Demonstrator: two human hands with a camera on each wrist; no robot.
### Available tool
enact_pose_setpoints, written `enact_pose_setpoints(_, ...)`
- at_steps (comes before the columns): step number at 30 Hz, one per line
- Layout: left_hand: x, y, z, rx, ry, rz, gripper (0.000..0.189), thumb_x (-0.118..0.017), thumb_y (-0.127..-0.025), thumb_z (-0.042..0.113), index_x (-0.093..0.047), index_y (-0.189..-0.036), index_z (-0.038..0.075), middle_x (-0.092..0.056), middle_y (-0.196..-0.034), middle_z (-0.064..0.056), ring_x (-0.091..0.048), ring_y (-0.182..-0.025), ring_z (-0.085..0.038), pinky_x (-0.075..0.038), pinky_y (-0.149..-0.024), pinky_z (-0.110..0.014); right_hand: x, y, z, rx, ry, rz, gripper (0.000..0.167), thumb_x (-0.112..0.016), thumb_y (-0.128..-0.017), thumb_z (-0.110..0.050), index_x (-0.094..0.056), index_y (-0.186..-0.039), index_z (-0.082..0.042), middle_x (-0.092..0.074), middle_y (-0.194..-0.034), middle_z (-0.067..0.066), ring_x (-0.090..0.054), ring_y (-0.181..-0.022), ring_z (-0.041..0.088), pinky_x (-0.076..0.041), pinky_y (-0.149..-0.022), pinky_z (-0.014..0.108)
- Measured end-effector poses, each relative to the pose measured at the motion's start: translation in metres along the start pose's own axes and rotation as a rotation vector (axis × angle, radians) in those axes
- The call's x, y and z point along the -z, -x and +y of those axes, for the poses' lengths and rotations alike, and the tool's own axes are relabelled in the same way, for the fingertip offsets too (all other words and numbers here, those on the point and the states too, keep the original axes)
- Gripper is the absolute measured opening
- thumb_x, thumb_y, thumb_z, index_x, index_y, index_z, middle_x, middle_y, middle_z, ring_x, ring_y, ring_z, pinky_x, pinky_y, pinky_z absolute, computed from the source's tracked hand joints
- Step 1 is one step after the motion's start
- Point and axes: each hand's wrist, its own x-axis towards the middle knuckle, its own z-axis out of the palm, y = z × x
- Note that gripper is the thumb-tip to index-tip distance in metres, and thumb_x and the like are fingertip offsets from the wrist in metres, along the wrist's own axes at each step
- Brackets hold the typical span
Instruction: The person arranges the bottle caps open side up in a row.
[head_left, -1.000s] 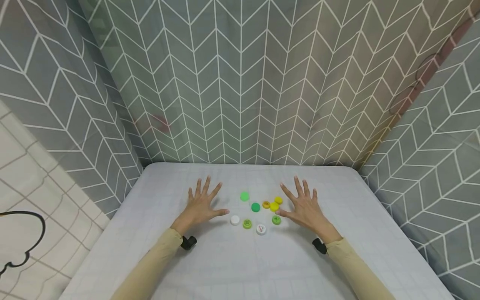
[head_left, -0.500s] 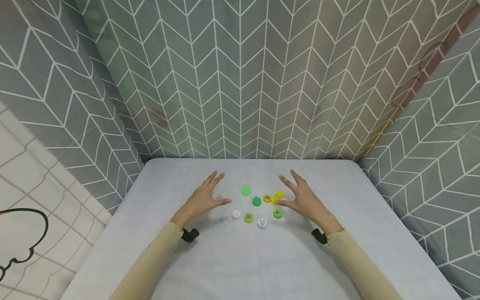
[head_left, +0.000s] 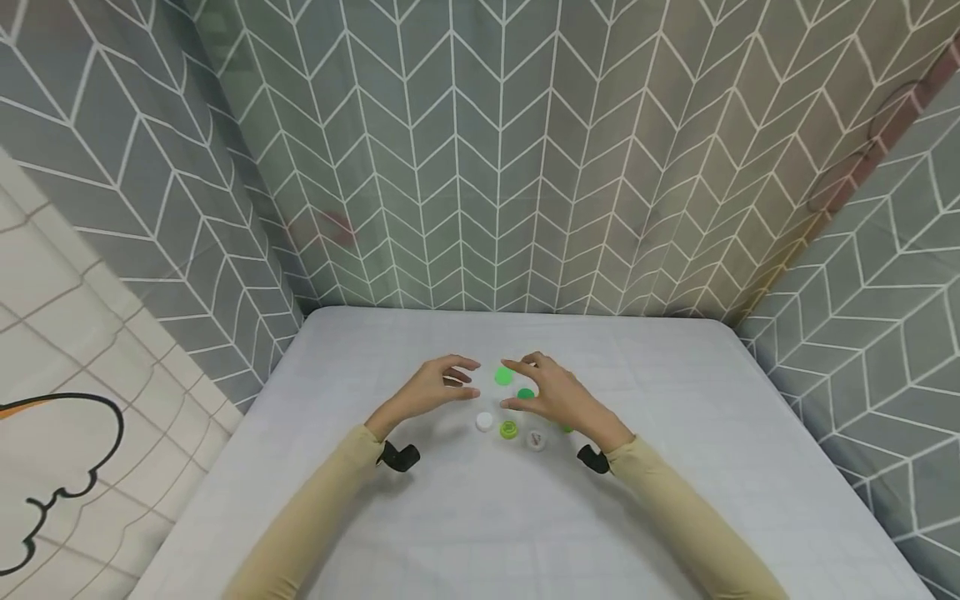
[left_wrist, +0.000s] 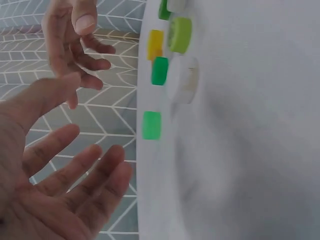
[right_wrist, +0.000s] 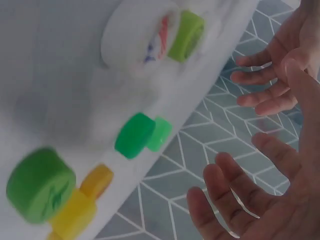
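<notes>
My left hand (head_left: 431,387) is raised over the white table (head_left: 465,533), fingers loosely bent, holding nothing. Opposite it hovers my right hand (head_left: 558,392), likewise bent and holding nothing. Between and below them lie bottle caps: a light green cap (head_left: 504,376), a dark green cap (head_left: 526,393), a plain white cap (head_left: 484,422), a lime cap (head_left: 509,429) and a white cap with print (head_left: 536,440). A green cap (right_wrist: 40,185), a yellow cap (right_wrist: 75,216) and an orange-yellow cap (right_wrist: 97,182) show in the right wrist view; my right hand mostly hides these in the head view.
A grey chevron-patterned curtain (head_left: 480,167) hangs behind the table's far edge and along both sides. White tile-patterned cloth (head_left: 67,333) is at the left. Black wrist cameras sit on both wrists, below the beige sleeves (head_left: 322,500).
Both hands have come inward toward each other, the right one more, now covering the yellow caps from above. Their spread fingers have bent. The caps keep their places; the head view has shifted slightly.
</notes>
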Motion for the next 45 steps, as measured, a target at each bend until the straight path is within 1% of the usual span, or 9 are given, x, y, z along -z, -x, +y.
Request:
enact_pose_setpoints(3, -0.005, 0.001, -0.009, 0.027, 0.005, -0.048, 0.061, -0.076, -0.081, 0.042, -0.058, -0.131, 0.013, -0.057, -0.133, -0.005, -0.063, -0.11, -0.023, -0.054, -0.087, -0.036, -0.012, -0.005, -0.004, 0.023, 0.063, -0.036, 0.074, -0.06, -0.08, -0.069, -0.05, -0.141, -0.029, -0.058, -0.123, 0.007, -0.058, -0.108, 0.024, -0.052, -0.082, 0.041)
enact_pose_setpoints(6, -0.01, 0.004, -0.015, 0.041, -0.027, -0.086, 0.058, -0.076, -0.082, 0.038, -0.058, -0.13, 0.013, -0.058, -0.131, 0.0, -0.061, -0.111, -0.022, -0.053, -0.087, -0.037, -0.022, -0.009, -0.006, 0.044, 0.079, -0.058, 0.071, -0.062, -0.079, -0.068, -0.055, -0.137, -0.027, -0.061, -0.117, 0.005, -0.058, -0.103, 0.022, -0.051, -0.08, 0.038)
enact_pose_setpoints(11, -0.018, 0.006, -0.022, 0.05, -0.109, -0.094, 0.052, -0.079, -0.08, 0.035, -0.063, -0.124, 0.012, -0.062, -0.122, 0.0, -0.058, -0.106, -0.019, -0.05, -0.085, -0.035, -0.036, -0.015, -0.008, 0.075, 0.107, -0.101, 0.064, -0.07, -0.077, -0.061, -0.064, -0.128, -0.022, -0.064, -0.107, 0.003, -0.056, -0.09, 0.018, -0.046, -0.074, 0.034)
enact_pose_setpoints(16, -0.024, 0.007, -0.026, 0.043, -0.205, -0.097, 0.049, -0.082, -0.076, 0.034, -0.068, -0.117, 0.01, -0.06, -0.103, 0.0, -0.052, -0.091, -0.014, -0.045, -0.077, -0.028, -0.046, -0.018, -0.011, 0.069, 0.103, -0.16, 0.054, -0.076, -0.075, -0.054, -0.071, -0.117, -0.019, -0.064, -0.098, 0.003, -0.049, -0.083, 0.017, -0.04, -0.072, 0.033)
enact_pose_setpoints(21, -0.03, 0.007, -0.022, 0.036, -0.256, -0.106, 0.044, -0.082, -0.077, 0.03, -0.071, -0.113, 0.009, -0.055, -0.094, -0.001, -0.048, -0.085, -0.014, -0.04, -0.074, -0.025, -0.049, -0.018, -0.012, 0.073, 0.102, -0.189, 0.043, -0.077, -0.078, -0.046, -0.074, -0.111, -0.019, -0.063, -0.093, 0.0, -0.046, -0.081, 0.015, -0.036, -0.071, 0.032)
enact_pose_setpoints(27, -0.033, 0.008, -0.021, 0.043, -0.239, -0.106, 0.037, -0.081, -0.078, 0.028, -0.072, -0.109, 0.01, -0.056, -0.094, 0.001, -0.051, -0.089, -0.013, -0.042, -0.077, -0.028, -0.052, -0.018, -0.014, 0.102, 0.131, -0.17, 0.035, -0.077, -0.081, -0.039, -0.075, -0.108, -0.017, -0.066, -0.095, -0.001, -0.052, -0.085, 0.017, -0.04, -0.073, 0.033)
enact_pose_setpoints(35, -0.033, 0.008, -0.015, 0.009, -0.297, -0.101, 0.036, -0.08, -0.079, 0.027, -0.072, -0.11, 0.009, -0.062, -0.092, 0.004, -0.056, -0.085, -0.009, -0.046, -0.075, -0.024, -0.046, -0.019, -0.017, 0.083, 0.095, -0.173, 0.032, -0.077, -0.081, -0.034, -0.075, -0.107, -0.016, -0.067, -0.096, 0.0, -0.052, -0.086, 0.017, -0.039, -0.075, 0.033)
enact_pose_setpoints(41, -0.024, 0.011, -0.001, -0.054, -0.24, -0.059, 0.032, -0.078, -0.081, 0.021, -0.069, -0.108, 0.007, -0.071, -0.083, 0.003, -0.062, -0.077, -0.007, -0.05, -0.069, -0.023, -0.032, -0.018, -0.025, 0.065, 0.021, -0.145, 0.034, -0.075, -0.084, -0.031, -0.073, -0.112, -0.012, -0.071, -0.095, 0.0, -0.054, -0.086, 0.016, -0.041, -0.08, 0.035)
enact_pose_setpoints(45, -0.018, 0.013, 0.008, -0.047, -0.193, -0.046, 0.031, -0.077, -0.082, 0.02, -0.068, -0.11, 0.009, -0.073, -0.081, 0.004, -0.065, -0.074, -0.005, -0.051, -0.067, -0.024, -0.021, -0.016, -0.031, 0.091, -0.007, -0.11, 0.035, -0.074, -0.086, -0.03, -0.071, -0.114, -0.01, -0.073, -0.093, -0.001, -0.058, -0.085, 0.017, -0.044, -0.083, 0.037)
